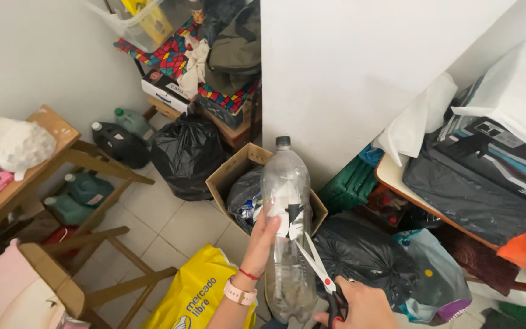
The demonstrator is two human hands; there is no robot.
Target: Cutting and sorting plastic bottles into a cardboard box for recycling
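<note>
My left hand grips the middle of a large clear plastic bottle with a dark cap, held upright over the floor. A torn white label remains on the bottle where my fingers rest. My right hand holds a pair of scissors with red and black handles. The scissor blades point up and left, with their tips against the bottle's label area. A pale watch and a thin red band sit on my left wrist.
An open cardboard box holding a black bag stands behind the bottle. Black rubbish bags, a yellow bag, green jugs, a wooden table at left and a cluttered shelf at right crowd the tiled floor.
</note>
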